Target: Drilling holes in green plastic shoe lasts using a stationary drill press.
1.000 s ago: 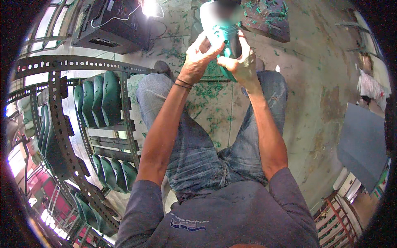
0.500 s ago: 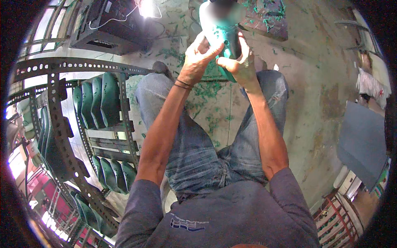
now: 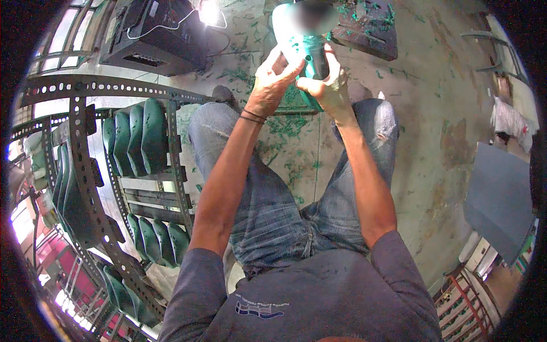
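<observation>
A green clog (image 3: 314, 69) with small round holes is held up between both hands at the top middle, over the floor beyond my knees. Strong light washes out its left side, and a blurred patch covers its far end. My left hand (image 3: 272, 82) grips its left side, thumb stretched across toward the middle. On the opposite side my right hand (image 3: 329, 85) is wrapped round the clog's edge, fingers up along the right side and thumb on the near part. Two dark bands circle my left wrist.
A perforated metal rack (image 3: 114, 86) at left carries several green clogs (image 3: 152, 137). Behind it stand a black box (image 3: 152, 43) and a bright lamp (image 3: 211, 12). Green scraps (image 3: 289, 123) litter the floor. A dark slab (image 3: 367, 28) lies far right of the clog; a grey panel (image 3: 497, 196) stands at right.
Both hands keep their hold on the clog, which has shifted very slightly left. The rack and black box appear a little farther right as the view moves.
</observation>
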A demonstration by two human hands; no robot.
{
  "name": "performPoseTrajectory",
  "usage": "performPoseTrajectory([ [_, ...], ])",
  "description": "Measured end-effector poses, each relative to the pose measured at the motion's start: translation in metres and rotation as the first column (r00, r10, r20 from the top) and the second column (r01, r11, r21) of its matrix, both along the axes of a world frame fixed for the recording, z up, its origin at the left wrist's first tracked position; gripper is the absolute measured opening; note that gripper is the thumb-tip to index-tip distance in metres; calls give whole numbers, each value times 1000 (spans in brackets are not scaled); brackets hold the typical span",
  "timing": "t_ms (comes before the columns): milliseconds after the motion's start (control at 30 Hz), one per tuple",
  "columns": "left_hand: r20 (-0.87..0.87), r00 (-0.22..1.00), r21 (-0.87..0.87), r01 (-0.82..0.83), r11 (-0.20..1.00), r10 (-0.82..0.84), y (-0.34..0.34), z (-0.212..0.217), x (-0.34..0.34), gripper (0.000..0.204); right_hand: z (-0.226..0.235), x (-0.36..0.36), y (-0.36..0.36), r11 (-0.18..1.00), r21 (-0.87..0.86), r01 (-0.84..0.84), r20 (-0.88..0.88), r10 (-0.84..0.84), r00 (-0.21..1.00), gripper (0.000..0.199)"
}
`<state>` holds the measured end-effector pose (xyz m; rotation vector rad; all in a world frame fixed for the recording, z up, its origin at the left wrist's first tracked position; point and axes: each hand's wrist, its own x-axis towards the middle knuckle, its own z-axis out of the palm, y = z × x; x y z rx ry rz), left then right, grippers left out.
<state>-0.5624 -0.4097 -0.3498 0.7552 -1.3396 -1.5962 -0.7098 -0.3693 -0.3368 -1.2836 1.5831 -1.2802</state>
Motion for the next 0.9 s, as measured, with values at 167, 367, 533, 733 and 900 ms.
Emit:
performPoseTrajectory([
  [167,-50,998,24,31,999,-30,-1,1,1,57,-7,4,4,1000,-15,-8,-12,8,1000,57],
  [367,-144,989,135,57,989,-37,-2,3,-1,65,-15,11,6,996,-67,-52,413,75,908,65],
  [533,-104,995,117,20,993,-7,0,6,-1,64,-15,11,1,984,-179,-18,301,73,951,69],
  [733,-112,994,112,30,993,-17,-2,6,-3,64,-26,5,3,999,-37,0,208,8,978,68],
  [900,-134,991,122,31,992,-15,-6,-4,-2,62,-9,11,4,993,-117,-13,218,39,975,63],
])
